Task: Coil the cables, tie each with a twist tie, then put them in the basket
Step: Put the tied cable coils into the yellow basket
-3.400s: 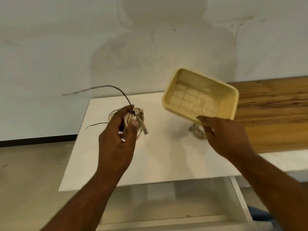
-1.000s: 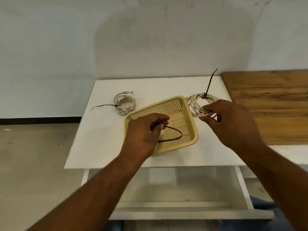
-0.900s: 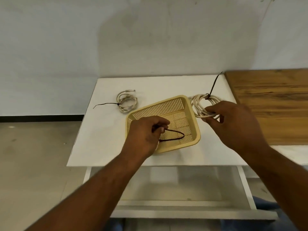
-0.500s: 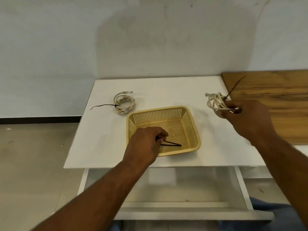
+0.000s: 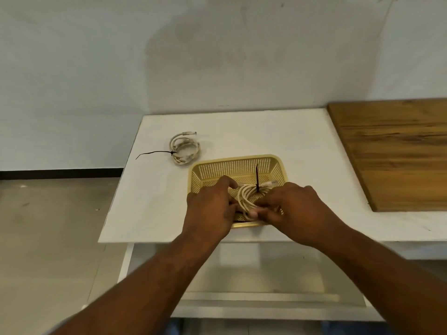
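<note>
Right hand (image 5: 292, 209) pinches the near loops of a tied coil (image 5: 246, 193) between thumb and fingers. Left hand (image 5: 210, 209), fingers curled, meets the coil's left edge; we cannot tell whether it grips anything. The coil lies inside the basket (image 5: 237, 158), between the hands, its tie (image 5: 257, 177) upright. Half a second ago we saw it held right of the basket. A second coil (image 5: 185, 148) rests far left.

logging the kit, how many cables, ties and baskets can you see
cables: 2, table coil and basket coil
ties: 2, one on each coil
basket: 1
total: 5
</note>
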